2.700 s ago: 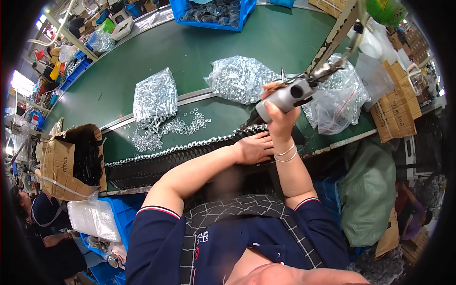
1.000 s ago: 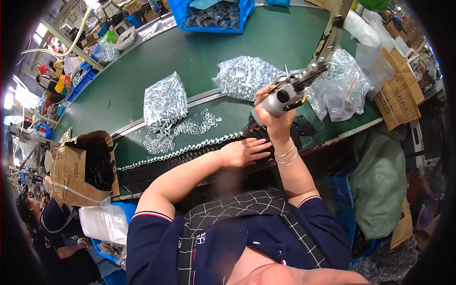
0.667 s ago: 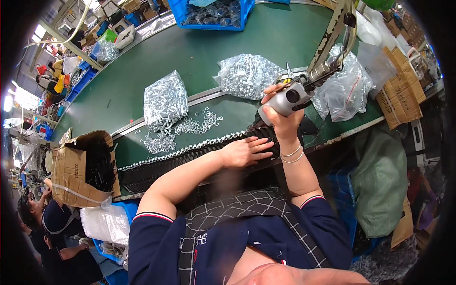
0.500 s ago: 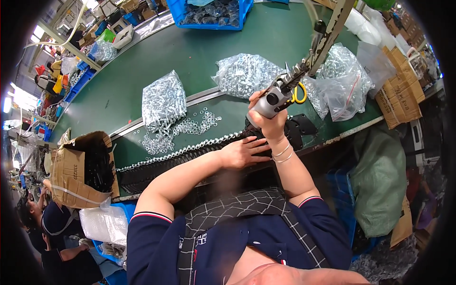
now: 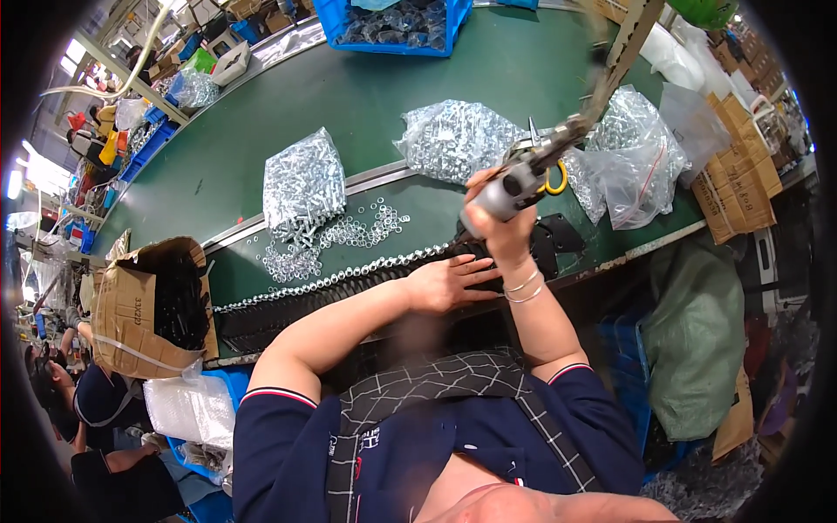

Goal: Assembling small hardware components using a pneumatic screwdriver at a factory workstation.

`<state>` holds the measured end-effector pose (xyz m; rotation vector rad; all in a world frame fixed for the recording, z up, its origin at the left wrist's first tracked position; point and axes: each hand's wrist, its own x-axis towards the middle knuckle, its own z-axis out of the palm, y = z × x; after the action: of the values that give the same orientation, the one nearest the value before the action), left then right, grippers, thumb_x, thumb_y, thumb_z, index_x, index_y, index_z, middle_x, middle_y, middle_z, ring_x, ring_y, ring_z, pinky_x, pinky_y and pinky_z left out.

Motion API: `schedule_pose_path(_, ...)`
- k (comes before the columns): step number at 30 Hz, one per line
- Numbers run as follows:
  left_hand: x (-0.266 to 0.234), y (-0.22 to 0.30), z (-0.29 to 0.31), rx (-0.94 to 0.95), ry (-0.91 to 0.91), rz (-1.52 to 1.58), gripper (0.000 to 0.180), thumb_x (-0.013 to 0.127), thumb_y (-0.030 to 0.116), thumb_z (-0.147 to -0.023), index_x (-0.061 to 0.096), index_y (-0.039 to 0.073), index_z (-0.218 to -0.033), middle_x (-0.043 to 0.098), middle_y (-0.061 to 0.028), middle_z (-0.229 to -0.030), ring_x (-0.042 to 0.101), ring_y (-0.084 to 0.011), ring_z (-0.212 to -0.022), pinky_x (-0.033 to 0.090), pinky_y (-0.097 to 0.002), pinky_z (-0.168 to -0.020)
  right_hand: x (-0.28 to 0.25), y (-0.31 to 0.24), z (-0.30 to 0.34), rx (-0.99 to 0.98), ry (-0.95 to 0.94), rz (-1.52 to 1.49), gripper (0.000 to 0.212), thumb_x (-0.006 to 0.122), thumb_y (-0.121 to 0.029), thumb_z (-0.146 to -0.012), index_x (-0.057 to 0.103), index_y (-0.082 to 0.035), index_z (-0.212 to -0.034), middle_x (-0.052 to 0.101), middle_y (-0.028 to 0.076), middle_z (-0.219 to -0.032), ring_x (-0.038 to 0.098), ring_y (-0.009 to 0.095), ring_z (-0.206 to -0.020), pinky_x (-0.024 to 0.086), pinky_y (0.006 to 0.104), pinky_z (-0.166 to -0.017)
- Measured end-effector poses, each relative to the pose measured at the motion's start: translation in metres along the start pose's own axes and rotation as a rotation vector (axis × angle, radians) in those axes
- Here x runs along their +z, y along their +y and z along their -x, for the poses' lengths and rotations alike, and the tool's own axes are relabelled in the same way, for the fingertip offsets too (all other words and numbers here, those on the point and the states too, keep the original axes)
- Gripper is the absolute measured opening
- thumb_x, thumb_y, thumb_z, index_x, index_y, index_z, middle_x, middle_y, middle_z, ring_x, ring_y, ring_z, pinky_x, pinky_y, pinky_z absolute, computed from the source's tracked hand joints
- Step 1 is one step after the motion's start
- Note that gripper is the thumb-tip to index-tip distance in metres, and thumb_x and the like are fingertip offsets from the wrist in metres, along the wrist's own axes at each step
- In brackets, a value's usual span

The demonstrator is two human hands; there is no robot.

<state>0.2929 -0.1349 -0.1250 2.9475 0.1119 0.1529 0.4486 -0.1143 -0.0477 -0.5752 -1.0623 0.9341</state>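
Observation:
My right hand (image 5: 506,234) is wrapped round a grey pneumatic screwdriver (image 5: 497,199) that hangs at the upper right and leans over the work. Its lower end is hidden behind my hand. My left hand (image 5: 446,286) lies with outstretched fingers on the right end of a long row of black parts (image 5: 323,312), just below the tool. Shiny nuts or washers (image 5: 349,272) line the far edge of this row. Some flat black pieces (image 5: 558,237) lie right of my right hand, beside yellow-handled scissors (image 5: 556,180) partly hidden by the tool.
Clear bags of metal hardware (image 5: 305,179) lie beyond the row, with loose rings (image 5: 375,225) spilled nearby. A cardboard box (image 5: 131,318) of black parts stands left. A blue crate (image 5: 392,44) sits at the far side. The tool's metal post (image 5: 628,52) and a green sack (image 5: 697,349) are right.
The screwdriver and my right hand have shifted slightly, and the tool's upper part has swung a little downward and right. My left hand stays on the black row.

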Motion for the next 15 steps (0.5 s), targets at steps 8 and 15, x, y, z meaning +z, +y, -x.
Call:
schedule_pose_path(8,-0.013,-0.002,-0.002,0.004,-0.047,0.026,0.05,0.048,0.031,-0.089,0.042,0.023,-0.137,0.028,-0.0097,-0.149,0.026,-0.0282,-0.138,0.021,-0.0429,-0.112,-0.006,-0.012,-0.004,0.103,0.007,0.024,0.048,0.064,0.008,-0.067,0.046,-0.002,-0.11,0.057,0.011,-0.095,0.057,0.018,-0.081,0.048,0.0318,-0.074)
schedule_pose_path(15,-0.007,0.0,-0.002,-0.013,-0.042,0.095,0.049,0.048,0.033,-0.09,0.041,0.025,-0.138,0.028,-0.009,-0.149,0.025,-0.0282,-0.138,0.018,-0.0434,-0.113,0.009,0.016,0.004,0.039,-0.095,0.025,0.044,0.062,0.007,-0.07,0.047,-0.003,-0.11,0.057,0.011,-0.092,0.056,0.018,-0.079,0.048,0.0315,-0.074)
